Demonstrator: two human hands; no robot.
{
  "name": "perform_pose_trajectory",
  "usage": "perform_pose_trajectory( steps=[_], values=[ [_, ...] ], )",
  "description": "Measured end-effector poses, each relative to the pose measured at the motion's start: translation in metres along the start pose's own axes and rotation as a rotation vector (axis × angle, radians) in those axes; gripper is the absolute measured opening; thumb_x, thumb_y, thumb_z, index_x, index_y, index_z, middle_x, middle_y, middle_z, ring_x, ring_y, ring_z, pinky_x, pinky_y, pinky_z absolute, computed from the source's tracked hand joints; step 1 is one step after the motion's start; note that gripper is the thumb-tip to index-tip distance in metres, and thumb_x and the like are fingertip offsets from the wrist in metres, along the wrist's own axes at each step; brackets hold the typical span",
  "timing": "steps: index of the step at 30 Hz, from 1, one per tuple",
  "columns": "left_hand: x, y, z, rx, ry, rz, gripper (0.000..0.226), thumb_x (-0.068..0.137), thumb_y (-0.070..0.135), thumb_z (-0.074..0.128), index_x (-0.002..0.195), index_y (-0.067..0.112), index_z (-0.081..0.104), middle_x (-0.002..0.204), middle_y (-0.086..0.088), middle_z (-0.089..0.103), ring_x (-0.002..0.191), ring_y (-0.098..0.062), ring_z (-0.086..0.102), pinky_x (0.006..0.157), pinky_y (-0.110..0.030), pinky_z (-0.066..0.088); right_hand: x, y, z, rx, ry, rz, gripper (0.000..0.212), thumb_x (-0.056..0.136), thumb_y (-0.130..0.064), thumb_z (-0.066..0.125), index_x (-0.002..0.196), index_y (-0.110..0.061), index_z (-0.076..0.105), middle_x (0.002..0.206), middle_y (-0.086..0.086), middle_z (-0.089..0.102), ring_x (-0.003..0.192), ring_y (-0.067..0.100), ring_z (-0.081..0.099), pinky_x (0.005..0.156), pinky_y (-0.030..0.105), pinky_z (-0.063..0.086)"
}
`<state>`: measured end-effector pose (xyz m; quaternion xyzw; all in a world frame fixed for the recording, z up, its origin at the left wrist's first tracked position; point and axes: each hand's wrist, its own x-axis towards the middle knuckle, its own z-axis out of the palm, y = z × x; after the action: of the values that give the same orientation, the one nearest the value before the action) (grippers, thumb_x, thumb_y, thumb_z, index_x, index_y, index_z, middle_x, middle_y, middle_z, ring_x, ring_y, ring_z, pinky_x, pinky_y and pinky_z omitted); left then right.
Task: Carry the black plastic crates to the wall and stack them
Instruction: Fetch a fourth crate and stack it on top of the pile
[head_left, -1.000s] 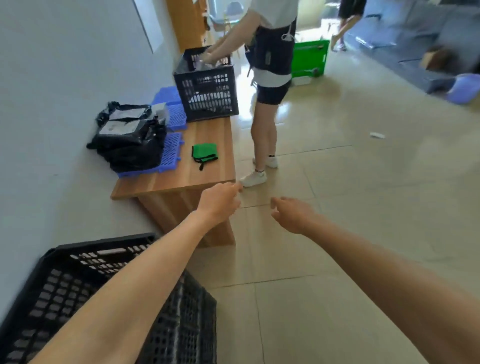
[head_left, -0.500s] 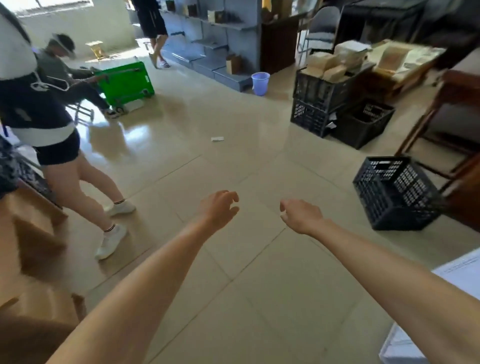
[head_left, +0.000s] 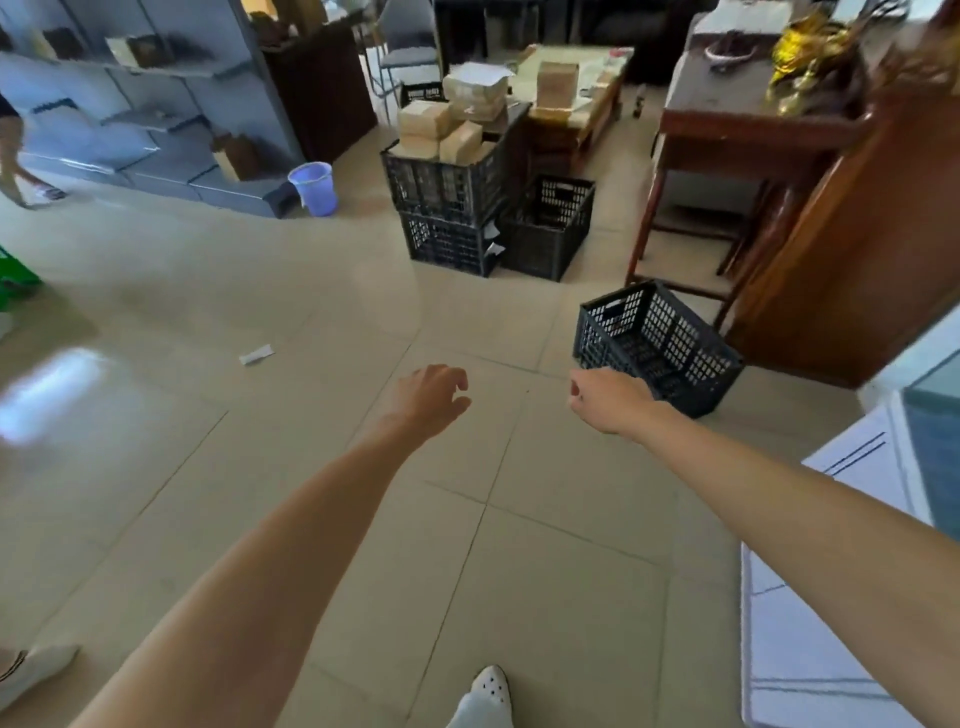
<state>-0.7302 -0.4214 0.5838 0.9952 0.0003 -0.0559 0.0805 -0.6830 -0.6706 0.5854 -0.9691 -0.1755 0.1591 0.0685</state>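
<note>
Black plastic crate (head_left: 658, 345) sits empty on the floor ahead-right, beside a wooden cabinet (head_left: 852, 249). Left hand (head_left: 434, 397) and right hand (head_left: 605, 397) reach, loosely spread, holding nothing; best grip opposite rims evenly.

- Beige tiled floor (head_left: 322, 291) fills most of the frame, with a bright glare patch at the left edge.
- Grey stepped shelving (head_left: 156, 130) stands upper left, a lilac waste bin (head_left: 312, 188) just beside it.
- A dark wooden table (head_left: 748, 130) stands upper right (clutter on top, blurred), next to a brown wooden cabinet (head_left: 872, 249).
- A scrap of paper (head_left: 256, 355) lies left of centre.
</note>
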Motion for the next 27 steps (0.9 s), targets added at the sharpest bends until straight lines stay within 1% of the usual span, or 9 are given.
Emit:
perform_pose_trajectory(
  steps=[2, 5, 10, 13, 16, 19, 21, 25, 27],
  values=[
    [0.063, 0.012, -0.006, 0.008, -0.011, 0.047, 0.027, 0.093, 0.039, 0.057, 0.116, 0.025, 0.063, 0.119, 0.003, 0.065, 0.109, -0.022, 0.061, 0.083, -0.033, 0.044, 0.036, 0.029, -0.016, 0.042, 0.034, 0.063, 0.017, 0.098, -0.023, 0.039, 0.100, -0.017, 0.055, 0.109, 0.006, 0.062, 0.098, 0.029, 0.058, 0.073, 0.038, 0.043],
    [0.148, 0.045, -0.005, -0.002, -0.049, 0.134, 0.027, 0.094, 0.039, 0.056, 0.115, 0.024, 0.064, 0.118, 0.003, 0.065, 0.107, -0.022, 0.062, 0.078, -0.031, 0.042, 0.079, 0.078, -0.028, 0.088, 0.046, 0.163, 0.020, 0.099, -0.029, 0.038, 0.099, -0.018, 0.055, 0.106, 0.007, 0.063, 0.095, 0.030, 0.059, 0.076, 0.040, 0.046],
    [0.278, 0.114, 0.025, 0.017, -0.124, 0.241, 0.027, 0.095, 0.038, 0.054, 0.117, 0.025, 0.063, 0.119, 0.002, 0.064, 0.108, -0.023, 0.062, 0.082, -0.033, 0.045, 0.160, 0.174, -0.035, 0.099, 0.010, 0.294, 0.020, 0.101, -0.033, 0.041, 0.102, -0.019, 0.055, 0.108, 0.005, 0.063, 0.100, 0.029, 0.060, 0.081, 0.041, 0.049],
    [0.354, 0.149, 0.042, 0.052, -0.167, 0.264, 0.026, 0.095, 0.036, 0.054, 0.117, 0.025, 0.063, 0.119, 0.002, 0.064, 0.107, -0.022, 0.062, 0.084, -0.035, 0.048, 0.209, 0.232, -0.040, 0.101, -0.035, 0.339, 0.020, 0.101, -0.033, 0.040, 0.102, -0.018, 0.054, 0.109, 0.006, 0.064, 0.101, 0.029, 0.060, 0.085, 0.043, 0.051],
    [0.424, 0.184, 0.053, 0.043, -0.201, 0.265, 0.026, 0.095, 0.032, 0.054, 0.117, 0.022, 0.063, 0.118, 0.000, 0.065, 0.105, -0.024, 0.062, 0.079, -0.034, 0.046, 0.255, 0.290, -0.050, 0.093, -0.075, 0.369, 0.020, 0.102, -0.031, 0.040, 0.104, -0.017, 0.054, 0.111, 0.007, 0.065, 0.103, 0.030, 0.061, 0.085, 0.042, 0.050],
    [0.481, 0.213, 0.064, 0.005, -0.225, 0.277, 0.023, 0.095, 0.028, 0.054, 0.114, 0.017, 0.063, 0.113, -0.003, 0.066, 0.103, -0.026, 0.063, 0.077, -0.033, 0.045, 0.301, 0.337, -0.061, 0.089, -0.083, 0.396, 0.021, 0.101, -0.029, 0.039, 0.103, -0.016, 0.055, 0.108, 0.007, 0.066, 0.101, 0.030, 0.062, 0.085, 0.044, 0.052],
    [0.514, 0.222, 0.080, -0.026, -0.256, 0.249, 0.023, 0.095, 0.028, 0.054, 0.113, 0.018, 0.063, 0.112, -0.003, 0.066, 0.104, -0.026, 0.063, 0.080, -0.034, 0.047, 0.334, 0.358, -0.064, 0.097, -0.084, 0.398, 0.020, 0.101, -0.029, 0.039, 0.099, -0.018, 0.055, 0.105, 0.006, 0.067, 0.099, 0.029, 0.062, 0.083, 0.043, 0.052],
    [0.576, 0.228, 0.115, -0.045, -0.323, 0.230, 0.024, 0.096, 0.028, 0.053, 0.116, 0.020, 0.063, 0.116, -0.001, 0.064, 0.105, -0.024, 0.063, 0.082, -0.036, 0.049, 0.395, 0.394, -0.055, 0.121, -0.076, 0.415, 0.021, 0.101, -0.028, 0.037, 0.100, -0.019, 0.056, 0.101, 0.003, 0.066, 0.095, 0.027, 0.062, 0.071, 0.036, 0.046],
    [0.608, 0.231, 0.132, -0.041, -0.348, 0.246, 0.025, 0.096, 0.026, 0.053, 0.117, 0.018, 0.062, 0.116, -0.002, 0.064, 0.104, -0.024, 0.063, 0.082, -0.036, 0.049, 0.419, 0.412, -0.045, 0.139, -0.107, 0.433, 0.021, 0.101, -0.027, 0.038, 0.101, -0.018, 0.057, 0.102, 0.003, 0.066, 0.093, 0.027, 0.062, 0.070, 0.035, 0.047]
  ],
)
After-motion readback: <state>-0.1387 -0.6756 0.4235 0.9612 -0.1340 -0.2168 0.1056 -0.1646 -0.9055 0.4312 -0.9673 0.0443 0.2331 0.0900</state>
